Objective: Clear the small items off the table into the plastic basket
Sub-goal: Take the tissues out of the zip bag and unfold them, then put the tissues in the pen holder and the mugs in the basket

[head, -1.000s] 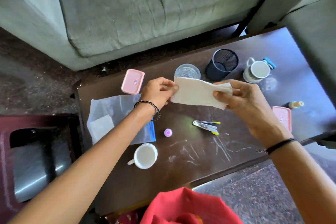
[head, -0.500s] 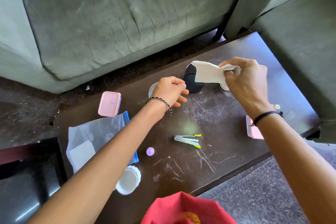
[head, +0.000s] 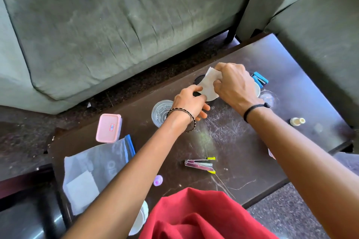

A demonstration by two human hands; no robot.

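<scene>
My right hand (head: 232, 85) pinches a folded white paper napkin (head: 207, 85) and holds it over the mouth of a black mesh basket (head: 198, 80) at the far side of the dark table (head: 242, 141). My left hand (head: 191, 102) wraps the basket's near side, thumb at the rim and touching the napkin. Most of the basket is hidden behind both hands. A silver and yellow stapler (head: 200, 164) and a small purple cap (head: 158, 180) lie loose on the near part of the table.
Left of my left wrist stands a clear glass (head: 160, 111). A pink lidded box (head: 108, 128) and a zip bag (head: 97, 170) lie at the left. A white mug (head: 258, 89), blue stapler (head: 260, 78) and small bottle (head: 297, 121) are at the right. Grey sofas border the table.
My right hand carried the napkin from mid-air down onto the basket's mouth. My left hand let go of the napkin and closed around the basket's side.
</scene>
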